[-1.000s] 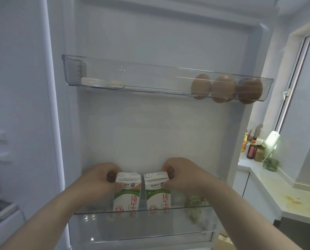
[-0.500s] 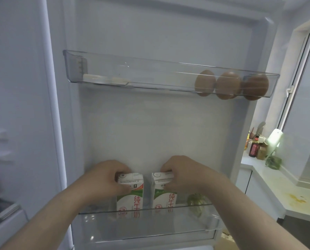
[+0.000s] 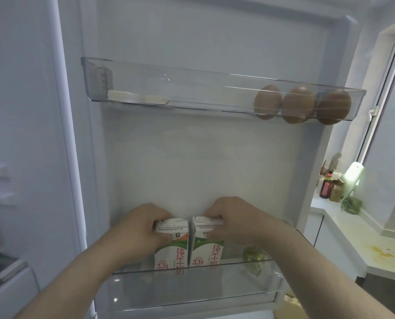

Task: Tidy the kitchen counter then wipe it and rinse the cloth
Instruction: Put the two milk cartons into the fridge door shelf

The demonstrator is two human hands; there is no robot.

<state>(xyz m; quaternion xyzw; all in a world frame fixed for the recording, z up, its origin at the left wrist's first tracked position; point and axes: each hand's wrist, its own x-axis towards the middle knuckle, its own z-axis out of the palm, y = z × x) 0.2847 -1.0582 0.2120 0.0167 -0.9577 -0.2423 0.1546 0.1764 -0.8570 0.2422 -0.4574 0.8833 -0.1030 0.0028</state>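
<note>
Two white-and-green milk cartons stand side by side in the lower clear shelf (image 3: pixel 192 293) of the open fridge door. My left hand (image 3: pixel 141 224) grips the top of the left carton (image 3: pixel 172 252). My right hand (image 3: pixel 233 218) grips the top of the right carton (image 3: pixel 207 250). Both cartons are upright with their bases behind the shelf's front wall. The kitchen counter (image 3: pixel 362 245) lies at the far right, white, with yellow-brown stains on it.
An upper door shelf (image 3: pixel 192 88) holds three brown eggs (image 3: pixel 295 104) at its right end. Something green (image 3: pixel 253 255) sits in the lower shelf, right of the cartons. On the counter's far end stand bottles (image 3: pixel 326 187) and a green item (image 3: pixel 351 203) by a window.
Both cartons have sunk a little deeper into the lower door shelf, with my hands still on their tops. The view has shifted slightly.
</note>
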